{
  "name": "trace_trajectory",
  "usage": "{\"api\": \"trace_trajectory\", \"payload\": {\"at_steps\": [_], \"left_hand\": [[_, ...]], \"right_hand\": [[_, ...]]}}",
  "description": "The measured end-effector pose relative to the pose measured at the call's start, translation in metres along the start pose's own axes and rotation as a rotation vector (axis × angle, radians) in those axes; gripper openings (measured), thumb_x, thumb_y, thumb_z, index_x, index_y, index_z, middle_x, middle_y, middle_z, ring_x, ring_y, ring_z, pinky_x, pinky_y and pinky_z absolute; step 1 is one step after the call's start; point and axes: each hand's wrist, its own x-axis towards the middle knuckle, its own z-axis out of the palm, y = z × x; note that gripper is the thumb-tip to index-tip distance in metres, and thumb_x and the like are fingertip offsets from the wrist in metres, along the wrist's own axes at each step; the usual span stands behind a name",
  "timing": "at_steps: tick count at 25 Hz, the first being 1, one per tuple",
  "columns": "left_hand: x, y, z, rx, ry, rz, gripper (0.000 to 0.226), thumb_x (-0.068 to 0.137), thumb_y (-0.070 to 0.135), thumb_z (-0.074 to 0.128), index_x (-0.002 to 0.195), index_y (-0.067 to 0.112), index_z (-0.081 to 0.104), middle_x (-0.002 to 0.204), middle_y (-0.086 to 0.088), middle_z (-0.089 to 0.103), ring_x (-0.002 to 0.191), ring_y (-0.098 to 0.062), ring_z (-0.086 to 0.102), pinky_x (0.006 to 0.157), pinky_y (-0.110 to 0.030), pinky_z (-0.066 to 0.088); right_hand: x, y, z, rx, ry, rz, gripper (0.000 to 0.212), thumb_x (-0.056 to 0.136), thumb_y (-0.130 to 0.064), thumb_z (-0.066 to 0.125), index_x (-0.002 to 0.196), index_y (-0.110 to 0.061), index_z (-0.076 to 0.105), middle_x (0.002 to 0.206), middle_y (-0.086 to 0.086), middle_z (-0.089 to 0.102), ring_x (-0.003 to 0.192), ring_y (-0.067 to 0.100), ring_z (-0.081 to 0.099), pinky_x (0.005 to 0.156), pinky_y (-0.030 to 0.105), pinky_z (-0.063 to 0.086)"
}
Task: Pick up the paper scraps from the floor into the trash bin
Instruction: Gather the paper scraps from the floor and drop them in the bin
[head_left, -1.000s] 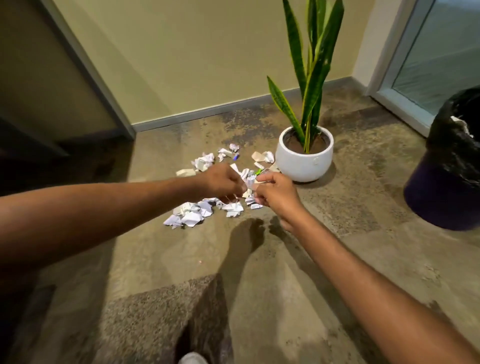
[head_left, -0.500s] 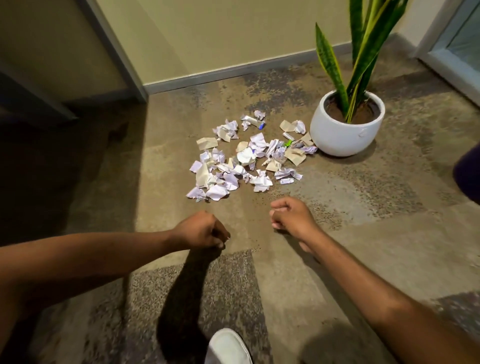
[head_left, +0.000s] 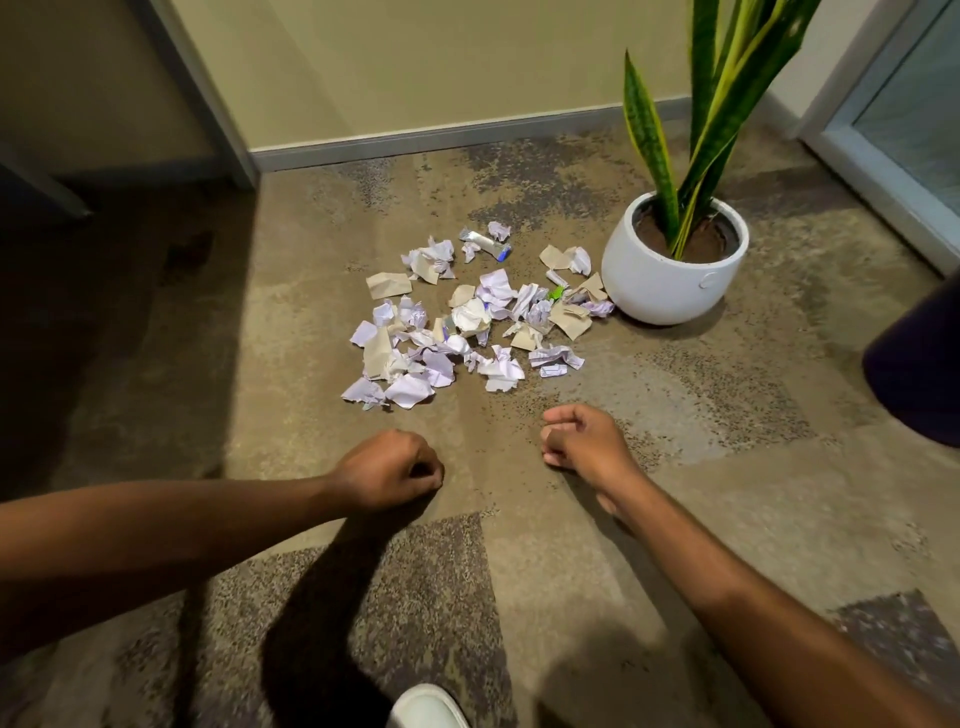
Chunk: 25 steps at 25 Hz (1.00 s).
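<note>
Your scraps carry faint markings, too small to read. They are crumpled white, lilac and tan bits, heaped on the floor just left of the white pot. The pot holds soil and a plant. The bin shows only its dark side at the right edge. Your left hand and right hand hover near the heap, each curled into a fist, with nothing visible in them.

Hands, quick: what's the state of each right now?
Left hand: closed fist, nothing visible inside.
Right hand: fingers curled shut, nothing visible inside.
</note>
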Motion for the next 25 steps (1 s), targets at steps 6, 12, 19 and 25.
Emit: {"api": "trace_trajectory", "payload": {"at_steps": [6,12,19,25], "left_hand": [[0.066,0.032,-0.03,-0.071,0.21,-0.049,0.008,0.096,0.031,0.073,0.098,0.024,0.078,0.105,0.007,0.068,0.092,-0.012,0.066,0.077,-0.035,0.057],[0.13,0.042,-0.028,-0.029,0.227,-0.109,0.008,0.092,0.022,0.076,0.084,0.019,0.075,0.124,-0.005,0.066,0.115,-0.024,0.067,0.082,-0.039,0.057],[0.163,0.021,-0.027,-0.164,0.332,-0.152,0.014,0.089,0.008,0.076,0.078,0.017,0.074,0.085,0.001,0.072,0.078,-0.013,0.066,0.071,-0.03,0.052],[0.179,0.015,-0.026,-0.411,0.455,-0.283,0.014,0.078,0.004,0.075,0.071,0.015,0.074,0.072,0.006,0.074,0.066,-0.005,0.065,0.058,-0.018,0.044]], "right_hand": [[0.029,-0.025,-0.018,-0.344,0.134,-0.165,0.072,0.074,-0.018,0.098,0.136,-0.024,0.061,0.136,-0.001,0.058,0.125,0.022,0.06,0.103,0.042,0.057],[0.076,-0.056,-0.019,-0.906,0.084,-0.179,0.135,0.061,-0.039,0.104,0.168,-0.021,0.023,0.171,0.007,0.029,0.157,0.033,0.023,0.123,0.051,0.033],[0.122,-0.081,0.011,-0.951,-0.024,-0.229,0.139,0.058,-0.028,0.105,0.167,-0.034,0.019,0.163,0.009,0.024,0.154,0.036,0.028,0.117,0.058,0.043],[0.13,-0.084,0.04,-0.867,-0.079,-0.271,0.097,0.068,-0.016,0.097,0.152,-0.026,0.05,0.146,0.01,0.04,0.132,0.035,0.052,0.1,0.047,0.055]]}}
